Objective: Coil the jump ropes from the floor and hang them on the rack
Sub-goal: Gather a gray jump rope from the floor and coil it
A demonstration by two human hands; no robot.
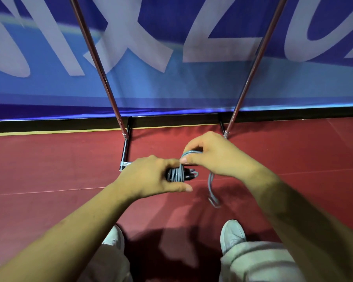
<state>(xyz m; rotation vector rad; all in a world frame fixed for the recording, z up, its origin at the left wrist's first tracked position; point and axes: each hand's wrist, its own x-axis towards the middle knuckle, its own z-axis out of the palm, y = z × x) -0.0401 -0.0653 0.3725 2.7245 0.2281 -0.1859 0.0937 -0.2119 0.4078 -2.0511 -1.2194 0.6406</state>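
Observation:
My left hand (151, 176) grips the black handles of a jump rope (178, 174), and several turns of grey cord are wound around them. Just to the right and slightly higher, my right hand (210, 155) pinches a loop of the same grey cord above the bundle. A short doubled tail of cord hangs down from my right hand toward the red floor. The metal rack (102, 74) stands straight ahead; two slanted poles and its base bars are in view, its upper part is out of frame.
A blue banner (171, 82) with large pale letters runs along the wall behind the rack. Red floor (49, 169) stretches left and right. My two light shoes (231, 235) and light trousers show at the bottom edge.

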